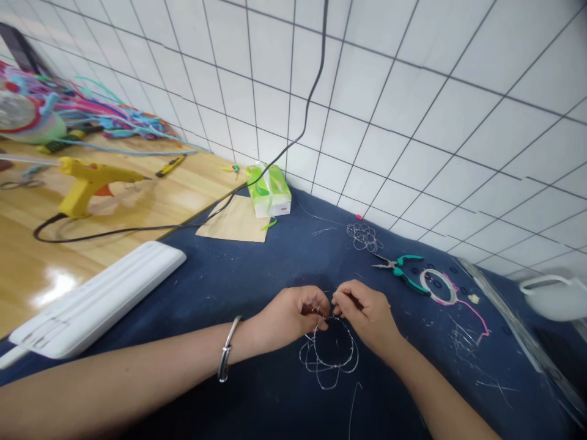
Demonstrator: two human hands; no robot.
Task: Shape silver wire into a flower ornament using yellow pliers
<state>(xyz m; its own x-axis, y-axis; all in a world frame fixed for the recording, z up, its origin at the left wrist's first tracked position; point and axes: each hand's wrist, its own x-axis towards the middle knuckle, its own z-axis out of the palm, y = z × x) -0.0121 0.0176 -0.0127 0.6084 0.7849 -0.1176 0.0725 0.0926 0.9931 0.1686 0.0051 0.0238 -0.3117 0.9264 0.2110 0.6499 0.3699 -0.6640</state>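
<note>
A silver wire flower frame (336,366), a ring with looped wire petals around it, hangs below both hands over the dark blue cloth. My left hand (298,315) pinches the upper left part of its ring between thumb and fingers. Close beside it, my right hand (367,308) is closed at the ring's upper right, its fingertips pressed together on the wire there. The exact spot where the fingertips meet the wire is partly hidden. A loose bent wire (353,406) lies just below the frame.
Teal-handled pliers (403,269), a second wire flower (363,236) and a white spool ring (438,287) lie to the right. Wire scraps (465,339) are scattered nearby. At left are a white power strip (101,299), yellow glue gun (87,183), cardboard (233,220) and tissue pack (270,195).
</note>
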